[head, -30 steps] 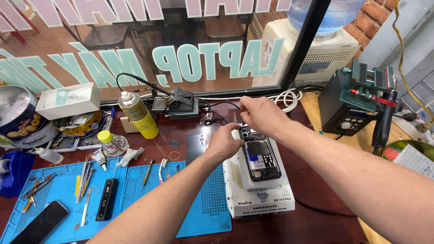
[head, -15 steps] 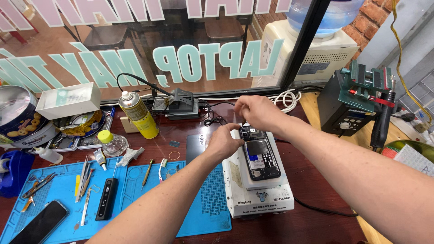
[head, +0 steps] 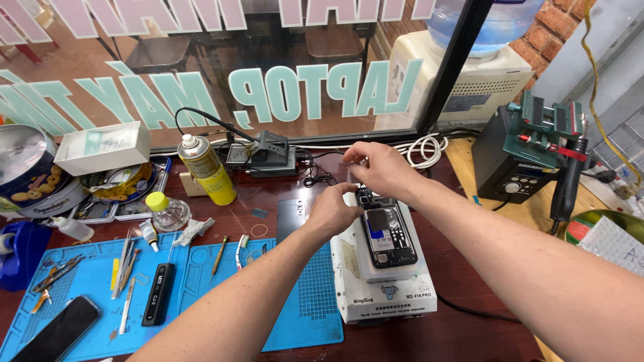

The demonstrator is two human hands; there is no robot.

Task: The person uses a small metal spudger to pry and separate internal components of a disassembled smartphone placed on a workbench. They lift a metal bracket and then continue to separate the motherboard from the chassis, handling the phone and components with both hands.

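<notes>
An opened phone (head: pixel 389 236) with its back off lies face down on a white heating-plate machine (head: pixel 386 295). My left hand (head: pixel 333 212) rests at the phone's upper left corner, fingers curled and pinching its edge. A little above the phone's top end, my right hand (head: pixel 377 167) has thumb and forefinger pinched on something thin and pale, too small to identify. Both forearms reach in from the lower right.
A blue work mat (head: pixel 201 288) holds tweezers, a black tool and a dark phone (head: pixel 57 332). A yellow spray can (head: pixel 208 171), small bottle (head: pixel 164 211), biscuit tin (head: pixel 27 174) and white box stand at left. A soldering station (head: pixel 523 161) stands at right, with the window behind.
My right hand has shifted slightly left above the phone's top end and stays pinched. My left hand stays at the phone's corner.
</notes>
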